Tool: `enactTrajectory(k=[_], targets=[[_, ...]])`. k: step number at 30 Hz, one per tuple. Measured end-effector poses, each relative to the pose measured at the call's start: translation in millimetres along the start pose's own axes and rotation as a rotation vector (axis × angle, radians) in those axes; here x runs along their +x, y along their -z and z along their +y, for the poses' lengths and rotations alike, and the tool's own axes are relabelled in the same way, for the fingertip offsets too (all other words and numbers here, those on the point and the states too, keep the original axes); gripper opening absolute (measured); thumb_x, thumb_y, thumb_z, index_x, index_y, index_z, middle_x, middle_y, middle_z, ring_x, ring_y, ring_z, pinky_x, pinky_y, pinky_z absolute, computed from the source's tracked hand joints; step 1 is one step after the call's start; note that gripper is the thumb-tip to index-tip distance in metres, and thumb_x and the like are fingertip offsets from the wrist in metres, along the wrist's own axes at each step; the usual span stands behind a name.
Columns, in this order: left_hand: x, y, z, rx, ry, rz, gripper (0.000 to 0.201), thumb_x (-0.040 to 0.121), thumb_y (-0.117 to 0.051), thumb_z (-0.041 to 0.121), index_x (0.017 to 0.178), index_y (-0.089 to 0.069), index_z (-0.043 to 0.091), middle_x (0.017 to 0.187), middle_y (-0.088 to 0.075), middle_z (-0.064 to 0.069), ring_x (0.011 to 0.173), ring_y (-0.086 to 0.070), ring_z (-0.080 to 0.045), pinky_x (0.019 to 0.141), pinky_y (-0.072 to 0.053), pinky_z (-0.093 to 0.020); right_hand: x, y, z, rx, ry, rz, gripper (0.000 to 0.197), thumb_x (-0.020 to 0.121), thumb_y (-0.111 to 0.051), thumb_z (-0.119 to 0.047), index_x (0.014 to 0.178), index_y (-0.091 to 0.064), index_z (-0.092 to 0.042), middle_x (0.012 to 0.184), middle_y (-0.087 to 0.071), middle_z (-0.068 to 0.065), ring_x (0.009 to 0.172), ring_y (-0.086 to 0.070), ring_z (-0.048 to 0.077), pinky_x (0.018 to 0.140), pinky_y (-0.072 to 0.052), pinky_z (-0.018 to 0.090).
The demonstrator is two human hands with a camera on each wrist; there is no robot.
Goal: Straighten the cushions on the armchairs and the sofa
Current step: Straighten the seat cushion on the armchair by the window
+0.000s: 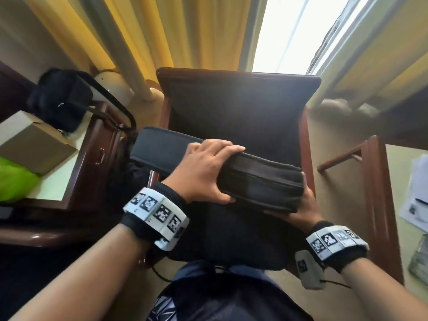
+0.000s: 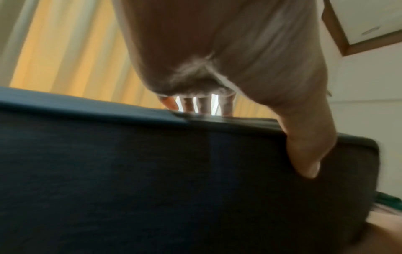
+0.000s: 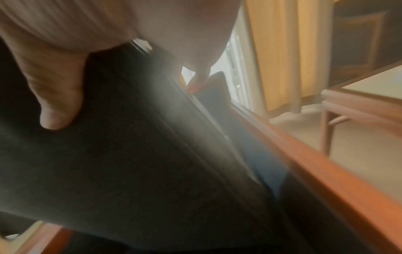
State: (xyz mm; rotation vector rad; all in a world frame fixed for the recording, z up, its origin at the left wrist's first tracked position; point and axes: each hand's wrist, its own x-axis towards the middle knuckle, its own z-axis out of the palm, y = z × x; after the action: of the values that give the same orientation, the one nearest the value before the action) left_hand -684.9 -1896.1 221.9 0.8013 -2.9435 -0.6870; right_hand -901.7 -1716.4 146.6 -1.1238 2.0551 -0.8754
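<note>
A dark flat seat cushion (image 1: pixel 261 181) is lifted on edge above the wooden armchair (image 1: pixel 240 105), tilted down to the right. My left hand (image 1: pixel 203 169) grips its upper edge, fingers over the top and thumb on the near face. My right hand (image 1: pixel 301 209) holds the lower right corner from beneath, its fingers mostly hidden. In the left wrist view the cushion (image 2: pixel 152 180) fills the lower picture with my left hand (image 2: pixel 250 128) clamped over its rim. The right wrist view shows the cushion (image 3: pixel 108 163), blurred, with my right hand (image 3: pixel 121 96) on it.
A dark wooden side table (image 1: pixel 69 163) stands left of the chair with a black bag (image 1: pixel 60 98), a cardboard box (image 1: pixel 34 142) and something lime green (image 1: pixel 14 179). Another wooden table (image 1: pixel 379 193) stands at the right, papers (image 1: pixel 416 193) on it. Yellow curtains (image 1: pixel 173 31) and a window are behind.
</note>
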Motion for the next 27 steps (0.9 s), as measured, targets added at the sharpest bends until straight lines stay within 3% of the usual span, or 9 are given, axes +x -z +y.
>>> enactTrajectory(k=[2, 4, 5, 8, 11, 15, 18, 23, 27], targets=[[-3.4, 1.3, -26.3, 0.040, 0.055, 0.011, 0.111, 0.045, -0.075, 0.070, 0.144, -0.037, 0.038, 0.139, -0.044, 0.010, 0.135, -0.035, -0.015, 0.105, -0.028, -0.042, -11.1, 16.0, 20.4, -0.001, -0.093, -0.008, 0.124, 0.019, -0.082, -0.076, 0.121, -0.055, -0.011, 0.104, -0.059, -0.013, 0.096, -0.059, -0.003, 0.087, -0.045, 0.014], [-4.8, 5.0, -43.2, 0.102, 0.084, 0.030, 0.116, 0.039, -0.073, 0.076, 0.142, -0.039, 0.039, 0.135, -0.046, 0.009, 0.133, -0.038, -0.016, 0.103, -0.028, -0.042, -22.4, 31.4, 28.5, 0.037, -0.166, 0.000, 0.121, 0.009, -0.071, -0.087, 0.110, -0.053, -0.024, 0.099, -0.059, -0.010, 0.098, -0.057, 0.017, 0.090, -0.047, 0.032], [-3.5, 6.3, -46.0, 0.128, 0.089, 0.039, 0.116, 0.037, -0.072, 0.078, 0.141, -0.040, 0.039, 0.133, -0.048, 0.009, 0.131, -0.040, -0.016, 0.101, -0.028, -0.042, -27.1, 38.5, 26.7, 0.029, -0.145, 0.014, 0.115, 0.012, -0.069, -0.089, 0.109, -0.049, -0.031, 0.100, -0.058, -0.012, 0.098, -0.057, 0.018, 0.089, -0.046, 0.033], [0.7, 5.6, -42.5, 0.135, 0.105, 0.082, 0.113, 0.033, -0.074, 0.078, 0.135, -0.048, 0.038, 0.124, -0.054, 0.008, 0.122, -0.048, -0.019, 0.097, -0.029, -0.042, -35.8, 51.1, 8.5, 0.003, 0.016, 0.035, 0.103, 0.037, -0.085, -0.070, 0.125, -0.038, -0.043, 0.115, -0.057, -0.023, 0.107, -0.057, 0.006, 0.092, -0.047, 0.023], [3.4, 1.3, -33.6, 0.118, 0.113, 0.143, 0.105, 0.031, -0.076, 0.077, 0.127, -0.057, 0.036, 0.114, -0.059, 0.008, 0.110, -0.053, -0.023, 0.092, -0.031, -0.042, -37.1, 53.8, -12.5, -0.128, 0.147, 0.129, 0.108, 0.045, -0.095, -0.039, 0.136, -0.038, -0.028, 0.126, -0.054, -0.004, 0.113, -0.051, 0.014, 0.096, -0.043, 0.027], [4.1, -5.6, -11.3, 0.125, 0.089, 0.175, 0.103, 0.034, -0.076, 0.077, 0.126, -0.059, 0.034, 0.112, -0.059, 0.006, 0.107, -0.053, -0.023, 0.090, -0.032, -0.042, -25.5, 48.8, -58.0, -0.671, 0.196, 0.052, 0.102, 0.047, -0.080, -0.058, 0.136, -0.043, -0.024, 0.124, -0.054, 0.002, 0.112, -0.050, 0.026, 0.095, -0.038, 0.045], [-0.7, -12.7, -0.3, 0.149, 0.080, 0.181, 0.105, 0.036, -0.079, 0.073, 0.129, -0.057, 0.030, 0.115, -0.058, 0.002, 0.108, -0.052, -0.024, 0.089, -0.033, -0.042, -18.7, 27.7, -73.6, -0.864, 0.150, -0.045, 0.105, 0.048, -0.077, -0.055, 0.139, -0.039, -0.022, 0.119, -0.055, 0.005, 0.108, -0.054, 0.029, 0.092, -0.038, 0.044], [-23.0, -6.2, -19.1, 0.128, 0.066, 0.080, 0.110, 0.041, -0.078, 0.071, 0.139, -0.045, 0.034, 0.130, -0.050, 0.005, 0.123, -0.044, -0.021, 0.094, -0.027, -0.040, -13.6, 1.1, -84.3, -0.779, 0.175, 0.004, 0.069, 0.048, -0.075, -0.036, 0.110, -0.054, -0.018, 0.096, -0.062, 0.001, 0.089, -0.059, 0.026, 0.081, -0.046, 0.038], [-47.9, 10.8, -58.5, 0.099, 0.051, 0.012, 0.112, 0.043, -0.072, 0.073, 0.143, -0.039, 0.035, 0.137, -0.046, 0.010, 0.129, -0.043, -0.019, 0.099, -0.030, -0.048, -22.1, -3.9, -79.4, -0.676, 0.186, 0.031, 0.045, 0.052, -0.072, -0.025, 0.093, -0.055, -0.017, 0.081, -0.063, -0.001, 0.076, -0.061, 0.025, 0.075, -0.048, 0.038]])
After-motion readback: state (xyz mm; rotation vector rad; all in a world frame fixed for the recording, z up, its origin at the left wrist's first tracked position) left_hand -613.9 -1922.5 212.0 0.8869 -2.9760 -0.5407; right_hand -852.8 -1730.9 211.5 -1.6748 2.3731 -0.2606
